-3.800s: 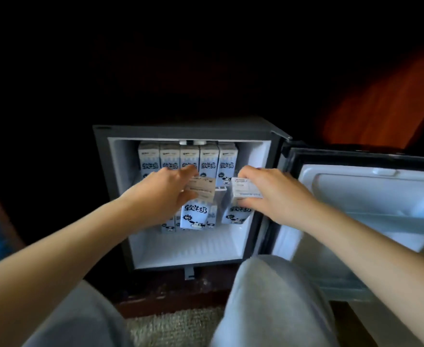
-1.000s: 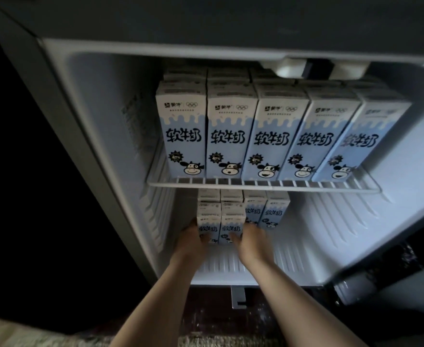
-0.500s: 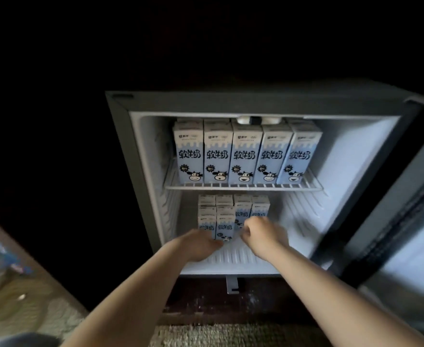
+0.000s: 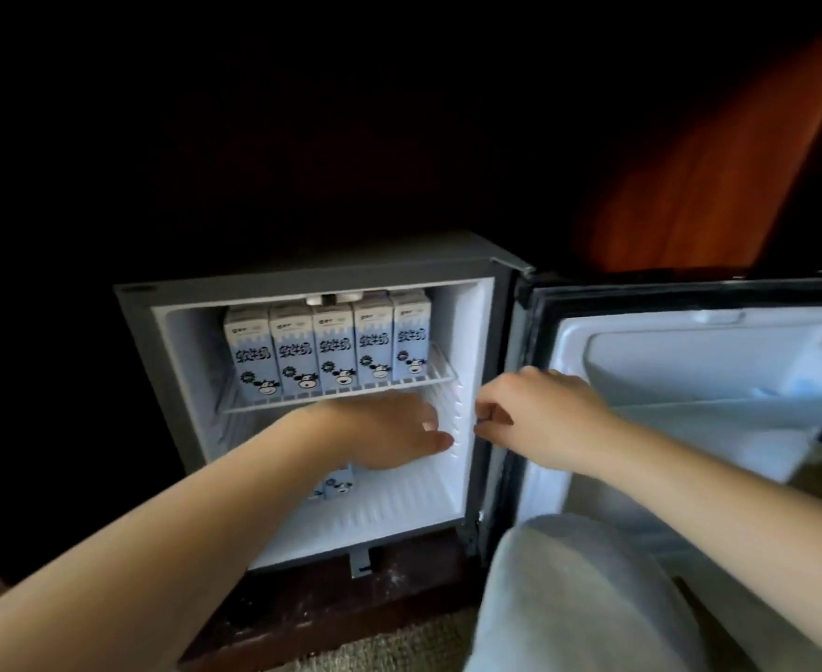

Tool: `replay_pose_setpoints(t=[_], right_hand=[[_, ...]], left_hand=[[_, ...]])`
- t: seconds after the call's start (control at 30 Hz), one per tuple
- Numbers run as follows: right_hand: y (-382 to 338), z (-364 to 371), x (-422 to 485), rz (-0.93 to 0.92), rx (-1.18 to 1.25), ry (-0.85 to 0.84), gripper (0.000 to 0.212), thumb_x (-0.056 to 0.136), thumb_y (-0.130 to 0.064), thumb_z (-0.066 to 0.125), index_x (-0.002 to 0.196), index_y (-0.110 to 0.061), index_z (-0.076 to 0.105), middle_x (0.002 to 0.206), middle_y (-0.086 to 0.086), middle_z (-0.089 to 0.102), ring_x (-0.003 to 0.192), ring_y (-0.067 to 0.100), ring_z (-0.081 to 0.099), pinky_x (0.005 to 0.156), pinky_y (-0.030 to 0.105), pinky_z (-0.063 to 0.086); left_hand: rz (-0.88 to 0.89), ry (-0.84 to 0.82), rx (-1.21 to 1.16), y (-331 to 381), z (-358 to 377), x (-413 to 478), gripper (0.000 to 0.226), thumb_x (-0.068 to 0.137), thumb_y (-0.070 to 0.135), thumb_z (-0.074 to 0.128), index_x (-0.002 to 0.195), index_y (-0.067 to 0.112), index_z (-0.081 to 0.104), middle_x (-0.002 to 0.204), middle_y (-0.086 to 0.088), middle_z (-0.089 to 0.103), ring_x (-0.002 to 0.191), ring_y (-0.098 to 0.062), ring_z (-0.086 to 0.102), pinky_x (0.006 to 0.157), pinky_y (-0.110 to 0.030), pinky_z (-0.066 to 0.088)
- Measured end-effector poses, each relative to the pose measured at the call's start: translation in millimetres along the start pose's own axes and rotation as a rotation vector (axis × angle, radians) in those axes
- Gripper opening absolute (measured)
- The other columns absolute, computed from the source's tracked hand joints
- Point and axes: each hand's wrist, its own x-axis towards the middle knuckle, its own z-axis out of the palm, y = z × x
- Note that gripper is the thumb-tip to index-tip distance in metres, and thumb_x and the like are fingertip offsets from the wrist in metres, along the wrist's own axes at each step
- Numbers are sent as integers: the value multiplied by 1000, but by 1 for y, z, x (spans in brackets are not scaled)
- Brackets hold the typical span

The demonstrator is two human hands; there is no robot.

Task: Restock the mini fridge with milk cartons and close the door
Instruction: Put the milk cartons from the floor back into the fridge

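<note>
Milk cartons (image 4: 326,346) stand five across on the wire shelf (image 4: 440,368) of the mini fridge (image 4: 137,332). A few lower cartons (image 4: 338,485) sit on the fridge floor, mostly hidden behind the left hand (image 4: 389,431). That hand is spread and relaxed, gripping nothing. The right hand (image 4: 544,419) hangs by the fridge's right frame, fingers loosely curled, empty as far as I can see. Cartons like these are probably lightish, a bit squishy and slick, so I'd grab them by the sides mid-height. The door (image 4: 690,380) is wide open.
</note>
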Motion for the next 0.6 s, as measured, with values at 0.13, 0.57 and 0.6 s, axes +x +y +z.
replay_pose_setpoints(t=[0.13,0.57,0.6], right_hand=[[35,-18,-44,76,3,27,21,89,-39,54,100,-24,64,104,-2,66,99,25,60,79,34,48],[152,55,-146,389,136,-168,25,89,-41,57,109,-27,62,99,-7,63,98,18,60,77,29,47],[161,68,-153,407,173,-183,23,88,-41,58,105,-26,64,98,-6,64,95,17,61,78,31,50]], left_hand=[[118,12,28,53,-10,5,43,98,45,33,126,18,51,129,-2,54,114,-20,54,99,-38,43],[302,-198,54,174,74,87,41,99,36,37,125,10,53,131,-11,54,119,-27,50,99,-34,39],[305,-228,44,180,86,95,40,98,37,38,123,10,54,129,-11,54,117,-27,51,99,-34,39]])
